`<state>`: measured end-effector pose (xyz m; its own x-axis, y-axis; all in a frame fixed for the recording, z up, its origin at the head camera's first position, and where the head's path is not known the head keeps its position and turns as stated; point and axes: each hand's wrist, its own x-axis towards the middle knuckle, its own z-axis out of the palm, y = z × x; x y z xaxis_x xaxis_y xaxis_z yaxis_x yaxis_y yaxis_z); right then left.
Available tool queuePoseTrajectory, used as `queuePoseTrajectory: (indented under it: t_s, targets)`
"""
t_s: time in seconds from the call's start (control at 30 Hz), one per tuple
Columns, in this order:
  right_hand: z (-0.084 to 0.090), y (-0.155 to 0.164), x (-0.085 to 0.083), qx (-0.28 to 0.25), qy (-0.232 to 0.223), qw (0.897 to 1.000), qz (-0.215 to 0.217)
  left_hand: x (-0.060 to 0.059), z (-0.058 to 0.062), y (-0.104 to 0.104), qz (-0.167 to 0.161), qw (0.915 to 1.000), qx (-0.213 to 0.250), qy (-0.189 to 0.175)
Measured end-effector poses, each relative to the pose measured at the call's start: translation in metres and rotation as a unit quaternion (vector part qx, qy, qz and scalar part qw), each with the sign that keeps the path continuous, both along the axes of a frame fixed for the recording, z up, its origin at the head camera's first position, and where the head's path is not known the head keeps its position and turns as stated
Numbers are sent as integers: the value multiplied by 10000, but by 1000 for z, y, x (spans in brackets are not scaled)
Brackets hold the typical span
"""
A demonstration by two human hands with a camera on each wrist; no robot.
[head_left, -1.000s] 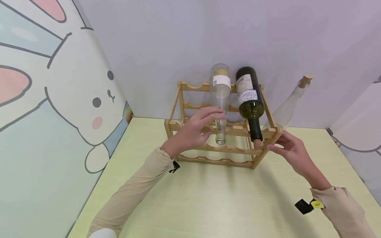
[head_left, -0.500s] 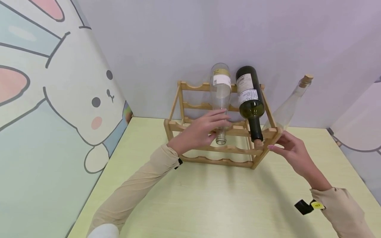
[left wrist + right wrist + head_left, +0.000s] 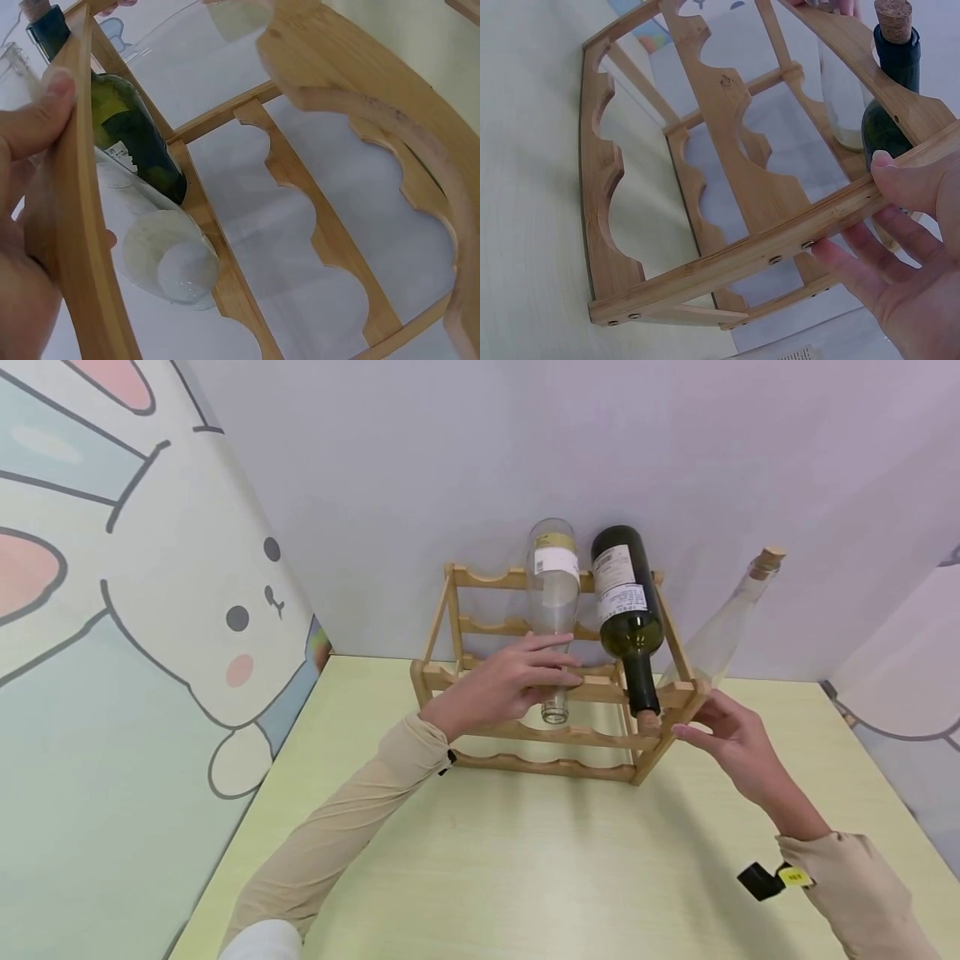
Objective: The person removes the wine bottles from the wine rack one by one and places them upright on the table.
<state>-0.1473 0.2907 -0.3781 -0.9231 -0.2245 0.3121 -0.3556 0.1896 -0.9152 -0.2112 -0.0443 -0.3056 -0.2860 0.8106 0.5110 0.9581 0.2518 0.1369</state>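
Observation:
A wooden wine rack (image 3: 517,767) stands on the table by the wall. My left hand (image 3: 506,685) grips its upper front rail, fingers lying across the neck of a clear glass bottle (image 3: 553,602); in the left wrist view the thumb (image 3: 60,86) presses the rail. That bottle lies in the top row, base toward the wall and open mouth forward. Beside it rests a dark green wine bottle (image 3: 621,581) with a cork. My right hand (image 3: 735,747) holds the rack's right side bar, with thumb (image 3: 892,172) and fingers on opposite sides of it.
A corked clear bottle (image 3: 723,635) leans against the wall just right of the rack, near my right hand. Behind the rack rises a pale wall (image 3: 390,510), and a rabbit mural (image 3: 187,568) covers the left panel. Light wooden tabletop (image 3: 525,860) extends in front.
My left hand has moved slightly right and its fingers have come down over the front rail and the clear bottle's neck. The right hand and the bottles have stayed put.

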Motion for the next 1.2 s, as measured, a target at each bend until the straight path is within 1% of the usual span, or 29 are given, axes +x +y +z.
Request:
queuePoseTrajectory:
  t_s: [0.13, 0.27, 0.4, 0.53, 0.8, 1.0, 1.07, 1.2]
  targets:
    - [-1, 0, 1, -90, -1, 10000, 14, 2, 1, 1, -41, 9999, 43, 132]
    - [-1, -2, 0, -155, 21, 9999, 60, 5, 3, 3, 40, 9991, 90, 414]
    - [-3, -3, -1, 64, 60, 10000, -18, 8, 3, 5, 148, 9977, 160, 637]
    - [-3, -2, -1, 277, 107, 9995, -128, 9, 4, 7, 171, 9962, 311, 791]
    - [-3, -1, -1, 332, 143, 9992, -186, 13, 7, 11, 140, 9909, 749, 1108]
    - [-2, -1, 1, 340, 96, 9991, -224, 17, 13, 15, 49, 9836, 1135, 1397]
    - [-1, -1, 1, 254, 76, 9995, -184, 19, 16, 16, 11, 9810, 1310, 1434]
    - [-1, -1, 2, 58, 55, 9999, -63, 22, 21, 15, -60, 9767, 1649, 1371]
